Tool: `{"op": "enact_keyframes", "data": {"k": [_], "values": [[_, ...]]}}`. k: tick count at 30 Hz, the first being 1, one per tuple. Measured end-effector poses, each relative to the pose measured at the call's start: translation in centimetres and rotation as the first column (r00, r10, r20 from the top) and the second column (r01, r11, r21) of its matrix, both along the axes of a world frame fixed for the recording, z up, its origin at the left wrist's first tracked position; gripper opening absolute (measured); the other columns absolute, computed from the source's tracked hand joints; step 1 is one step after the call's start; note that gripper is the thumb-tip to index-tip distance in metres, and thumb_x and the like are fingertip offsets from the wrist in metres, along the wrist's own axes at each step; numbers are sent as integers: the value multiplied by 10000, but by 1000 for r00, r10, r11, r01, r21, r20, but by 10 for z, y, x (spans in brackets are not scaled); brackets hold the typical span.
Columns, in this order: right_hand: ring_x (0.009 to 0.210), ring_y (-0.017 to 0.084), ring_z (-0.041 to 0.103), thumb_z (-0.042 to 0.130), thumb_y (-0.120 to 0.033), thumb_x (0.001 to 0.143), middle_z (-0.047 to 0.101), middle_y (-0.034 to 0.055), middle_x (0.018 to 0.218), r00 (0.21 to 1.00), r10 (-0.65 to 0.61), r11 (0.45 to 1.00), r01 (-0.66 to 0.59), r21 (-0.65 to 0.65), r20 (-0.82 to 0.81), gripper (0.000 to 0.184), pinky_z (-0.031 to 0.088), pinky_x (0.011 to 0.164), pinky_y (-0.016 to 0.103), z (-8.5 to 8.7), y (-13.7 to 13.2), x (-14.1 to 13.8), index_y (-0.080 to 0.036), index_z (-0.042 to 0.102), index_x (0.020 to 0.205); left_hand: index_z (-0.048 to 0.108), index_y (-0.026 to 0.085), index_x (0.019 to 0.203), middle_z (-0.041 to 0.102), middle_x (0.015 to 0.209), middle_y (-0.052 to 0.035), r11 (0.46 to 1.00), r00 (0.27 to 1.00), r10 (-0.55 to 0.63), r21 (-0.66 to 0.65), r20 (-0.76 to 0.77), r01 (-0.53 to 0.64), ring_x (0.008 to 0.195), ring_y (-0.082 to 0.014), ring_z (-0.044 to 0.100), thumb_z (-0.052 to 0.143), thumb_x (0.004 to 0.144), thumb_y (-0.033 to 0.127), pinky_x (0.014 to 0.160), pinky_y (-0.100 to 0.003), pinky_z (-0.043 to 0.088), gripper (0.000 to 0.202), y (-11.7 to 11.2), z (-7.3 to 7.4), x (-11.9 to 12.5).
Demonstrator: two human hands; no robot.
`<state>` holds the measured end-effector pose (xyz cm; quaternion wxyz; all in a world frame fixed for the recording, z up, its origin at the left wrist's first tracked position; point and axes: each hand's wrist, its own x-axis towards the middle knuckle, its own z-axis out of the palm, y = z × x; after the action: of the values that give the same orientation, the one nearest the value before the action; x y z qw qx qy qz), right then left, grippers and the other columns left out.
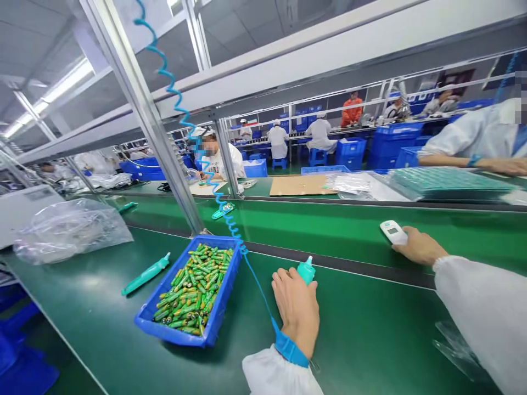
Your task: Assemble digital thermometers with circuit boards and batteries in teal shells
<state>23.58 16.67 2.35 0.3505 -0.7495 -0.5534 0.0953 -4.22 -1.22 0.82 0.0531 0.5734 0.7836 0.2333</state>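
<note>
Right in front, the left hand [295, 310] lies palm down on the green bench mat [362, 345], fingers together and fairly flat, with a teal plastic piece [306, 271] poking out past the fingertips; from up here I can't tell whether that hand really grips it or only covers it. It looks light, stiff and smooth, so the fat middle seems the best place to take it. Over on the other side, the right hand [419, 246] curls its fingers around the end of a white handheld meter [392, 232], half closed and apparently holding it. That meter should weigh very little, and its hard, glossy shell could slip, so I'd hold it by the sides and keep off the small screen. Just left of the hands sits a blue plastic tray [173, 333] heaped with green cylindrical cells [192, 291], and beyond it lies a second teal tool [146, 274]. A coiled blue cord [177, 93] drops past the tray towards the left wrist. Further out runs a green conveyor belt [329, 233], then a co-worker [218, 159] in white at the facing bench, with blue crates [349, 153] behind.
</note>
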Motion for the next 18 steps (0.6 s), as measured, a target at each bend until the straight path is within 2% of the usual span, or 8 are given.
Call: {"op": "enact_keyframes", "data": {"k": [3, 5, 7, 9, 11, 13, 16, 18], "values": [[1084, 449, 569, 738, -71, 630, 519, 392, 1212, 998, -2, 997, 7, -83, 65, 482, 398, 811, 553, -1, -13, -3, -37, 664, 1105, 657, 100, 1072, 612, 1067, -200, 995, 974, -49, 92, 221, 29, 1020, -347, 563, 562, 917, 359, 876, -453, 416, 317, 2, 4, -1], [1186, 441, 516, 686, -145, 719, 471, 345, 1325, 991, 76, 995, -69, -65, 108, 505, 381, 896, 578, 5, -30, -12, -71, 633, 1216, 652, 123, 1052, 634, 981, -160, 984, 833, -150, 163, 532, 73, 919, -289, 601, 479, 950, 457, 821, -407, 448, 390, 4, 7, -1], [1156, 330, 563, 641, -214, 787, 556, 226, 1286, 966, 222, 975, -218, -48, 132, 415, 414, 960, 479, 13, -52, -25, -128, 653, 1193, 651, 117, 982, 633, 799, -104, 980, 498, -200, 166, 843, 112, 733, -224, 607, 402, 936, 616, 712, -355, 469, 560, 6, 10, 3], [1060, 229, 608, 620, -294, 827, 634, 120, 1176, 921, 369, 929, -368, -28, 122, 325, 445, 952, 375, 22, -78, -41, -179, 681, 1125, 659, 90, 909, 601, 651, -64, 979, 142, -147, 123, 979, 163, 586, -174, 567, 379, 871, 751, 615, -314, 456, 719, 5, 12, 10], [1001, 198, 612, 595, -383, 860, 656, 78, 1103, 869, 493, 869, -494, 27, 46, 297, 458, 898, 339, 31, -107, -57, -202, 691, 1075, 675, 66, 881, 602, 595, -58, 971, -48, -104, 112, 993, 211, 521, -145, 541, 421, 803, 817, 566, -285, 432, 797, 2, 14, 17], [946, 187, 606, 569, -449, 888, 658, 62, 1038, 808, 585, 811, -579, 82, -74, 295, 451, 846, 328, 38, -133, -73, -213, 691, 1018, 683, 64, 877, 617, 574, -57, 958, -91, -113, 132, 990, 255, 490, -130, 534, 460, 766, 836, 537, -265, 411, 811, -2, 13, 23], [882, 166, 580, 581, -452, 896, 640, 41, 949, 726, 668, 743, -662, 92, -163, 253, 423, 822, 315, 40, -160, -89, -220, 671, 937, 660, 94, 903, 634, 568, -45, 930, -53, -151, 160, 987, 330, 448, -118, 520, 459, 758, 843, 484, -243, 368, 789, -6, 9, 30], [871, 160, 555, 601, -395, 892, 619, 33, 914, 736, 669, 743, -666, 66, -105, 190, 390, 805, 309, 36, -169, -95, -211, 648, 883, 639, 115, 907, 637, 564, -38, 907, -14, -190, 181, 982, 380, 430, -113, 510, 434, 771, 843, 458, -232, 341, 768, -7, 7, 33]]}}
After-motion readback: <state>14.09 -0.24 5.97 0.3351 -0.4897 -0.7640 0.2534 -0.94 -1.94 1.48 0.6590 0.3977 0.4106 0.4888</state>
